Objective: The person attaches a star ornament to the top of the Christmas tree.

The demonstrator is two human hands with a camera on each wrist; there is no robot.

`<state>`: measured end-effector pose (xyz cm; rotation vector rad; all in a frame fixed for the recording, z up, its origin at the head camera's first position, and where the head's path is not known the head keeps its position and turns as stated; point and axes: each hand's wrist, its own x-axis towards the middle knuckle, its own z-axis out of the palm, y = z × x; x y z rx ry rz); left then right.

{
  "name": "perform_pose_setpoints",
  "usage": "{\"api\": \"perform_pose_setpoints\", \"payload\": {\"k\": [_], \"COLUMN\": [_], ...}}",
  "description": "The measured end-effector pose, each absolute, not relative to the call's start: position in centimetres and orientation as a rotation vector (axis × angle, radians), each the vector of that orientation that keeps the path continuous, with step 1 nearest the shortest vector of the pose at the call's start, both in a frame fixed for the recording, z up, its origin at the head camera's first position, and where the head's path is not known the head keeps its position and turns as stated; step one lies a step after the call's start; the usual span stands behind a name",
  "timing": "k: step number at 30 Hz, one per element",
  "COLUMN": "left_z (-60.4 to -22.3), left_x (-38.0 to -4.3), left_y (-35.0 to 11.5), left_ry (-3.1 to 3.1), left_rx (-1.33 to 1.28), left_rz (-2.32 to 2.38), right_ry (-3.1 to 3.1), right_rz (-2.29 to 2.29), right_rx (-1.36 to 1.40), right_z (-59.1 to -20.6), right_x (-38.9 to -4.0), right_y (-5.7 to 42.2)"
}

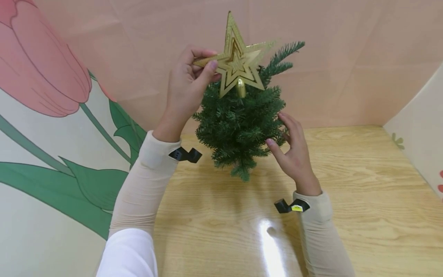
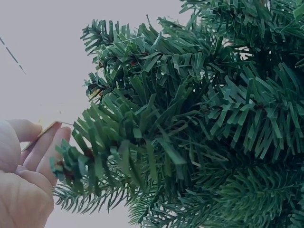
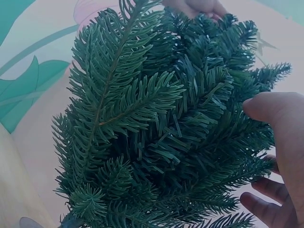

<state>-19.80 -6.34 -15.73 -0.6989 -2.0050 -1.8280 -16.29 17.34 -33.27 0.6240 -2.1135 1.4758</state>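
Head view, upper centre: the left hand (image 1: 188,84) pinches one point of a flat, glittery gold star (image 1: 237,64) with cut-out outlines. Mid-frame, the right hand (image 1: 294,154), gripping nothing, parts loosely bent fingers beside a bushy, bristly green tree (image 1: 240,127). Wood-grained table (image 1: 363,181) fills lower right.

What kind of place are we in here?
Probably a staged indoor tabletop set: a wood-grain table, a plain pinkish backdrop behind it, and a panel printed with a large tulip on the left.
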Motion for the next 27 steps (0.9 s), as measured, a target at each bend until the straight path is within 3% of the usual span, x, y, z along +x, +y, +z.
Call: {"api": "perform_pose_setpoints", "payload": {"k": [27], "left_z": [-16.14], "left_x": [-19.68], "left_y": [-6.0], "left_ry": [-2.011], "left_rx": [-0.665], "left_rz": [-1.845], "right_ry": [-2.093], "right_rz": [1.535], "right_rx": [0.697], "right_z": [-33.48], "right_x": [-17.19], "right_y": [17.86]}}
